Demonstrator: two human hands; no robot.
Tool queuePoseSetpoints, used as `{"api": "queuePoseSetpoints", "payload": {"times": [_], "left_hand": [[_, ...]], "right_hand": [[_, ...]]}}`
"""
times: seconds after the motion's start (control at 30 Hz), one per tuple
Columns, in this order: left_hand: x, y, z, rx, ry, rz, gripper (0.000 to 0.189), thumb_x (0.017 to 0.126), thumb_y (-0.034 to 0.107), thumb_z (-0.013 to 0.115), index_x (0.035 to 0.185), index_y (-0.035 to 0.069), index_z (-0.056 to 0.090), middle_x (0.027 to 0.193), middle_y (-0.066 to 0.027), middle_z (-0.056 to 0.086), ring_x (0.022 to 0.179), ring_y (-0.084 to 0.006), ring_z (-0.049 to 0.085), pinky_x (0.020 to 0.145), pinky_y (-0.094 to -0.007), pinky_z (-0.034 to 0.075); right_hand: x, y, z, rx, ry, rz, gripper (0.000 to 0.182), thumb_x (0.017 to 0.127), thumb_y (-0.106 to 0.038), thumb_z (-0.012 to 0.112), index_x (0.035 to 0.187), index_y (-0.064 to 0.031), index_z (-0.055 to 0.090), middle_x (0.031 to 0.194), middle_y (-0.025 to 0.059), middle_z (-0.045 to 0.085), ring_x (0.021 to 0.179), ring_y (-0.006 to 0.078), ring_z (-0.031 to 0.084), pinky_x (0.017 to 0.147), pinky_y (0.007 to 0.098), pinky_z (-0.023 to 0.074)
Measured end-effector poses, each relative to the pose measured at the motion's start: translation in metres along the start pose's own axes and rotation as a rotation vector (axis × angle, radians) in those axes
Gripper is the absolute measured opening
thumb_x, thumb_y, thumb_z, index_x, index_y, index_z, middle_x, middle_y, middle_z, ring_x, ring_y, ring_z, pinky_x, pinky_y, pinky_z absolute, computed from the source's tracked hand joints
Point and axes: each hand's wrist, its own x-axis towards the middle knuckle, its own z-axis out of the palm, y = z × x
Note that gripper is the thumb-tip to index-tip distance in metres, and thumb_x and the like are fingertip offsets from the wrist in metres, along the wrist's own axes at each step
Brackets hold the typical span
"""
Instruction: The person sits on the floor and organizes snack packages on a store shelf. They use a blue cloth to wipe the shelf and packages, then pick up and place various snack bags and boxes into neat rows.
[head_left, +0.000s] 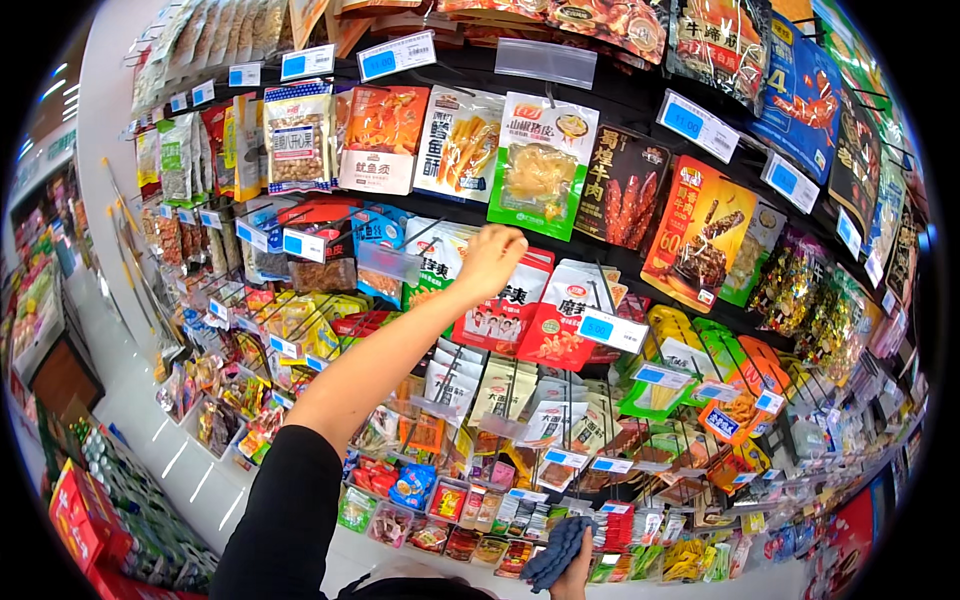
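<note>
My left hand (491, 262) is stretched out to the snack rack, its fingers curled just below a white-and-green snack bag (541, 169). Whether anything is pinched in those fingers is hidden. Behind and below it hang red-and-white snack pouches (504, 300) and a similar red-bottomed pouch (566, 315); my wrist covers part of a green-and-white pouch (435, 259). Low in the view, my right hand (576, 574) grips a bunched dark blue textured cloth (556, 551).
Metal hooks carry rows of bagged snacks, with price tags (612, 330) jutting from their ends. Above sits an empty clear tag holder (546, 63). Small packs fill bins (390, 523) near the floor. An aisle with pale tiles (187, 457) runs left, beside stacked red cartons (82, 517).
</note>
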Motion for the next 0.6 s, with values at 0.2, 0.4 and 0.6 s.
{"api": "queuePoseSetpoints", "payload": {"times": [0.2,0.4,0.6], "left_hand": [[-0.007,0.001,-0.001,-0.255,-0.245,-0.322,0.034,0.095,0.033,0.058,0.097,0.001,0.069,0.076,0.0012,0.060,0.073,-0.0081,0.053,0.066,-0.0276,0.043],[0.019,0.004,-0.001,-0.230,-0.102,-0.440,0.044,0.093,0.032,0.059,0.122,-0.001,0.055,0.112,-0.0115,0.062,0.104,-0.0169,0.056,0.093,-0.0309,0.043],[0.066,-0.015,0.013,0.035,0.215,-0.487,0.070,0.088,0.034,0.066,0.138,-0.007,0.039,0.127,-0.0232,0.052,0.111,-0.0292,0.057,0.092,-0.0403,0.048]], "right_hand": [[0.036,0.009,-0.019,-0.013,-0.101,-0.023,0.050,0.093,-0.056,0.051,0.110,-0.0091,0.059,0.089,0.0070,0.064,0.077,0.0222,0.064,0.067,0.0361,0.0552],[0.047,-0.005,-0.033,0.042,-0.124,0.015,0.048,0.094,-0.053,0.053,0.109,-0.0087,0.060,0.092,0.0068,0.066,0.081,0.0210,0.064,0.069,0.0347,0.0547],[0.086,-0.009,-0.064,0.083,-0.166,0.028,0.047,0.092,-0.054,0.055,0.107,-0.0098,0.061,0.094,0.0062,0.066,0.082,0.0204,0.064,0.070,0.0332,0.0536]]}}
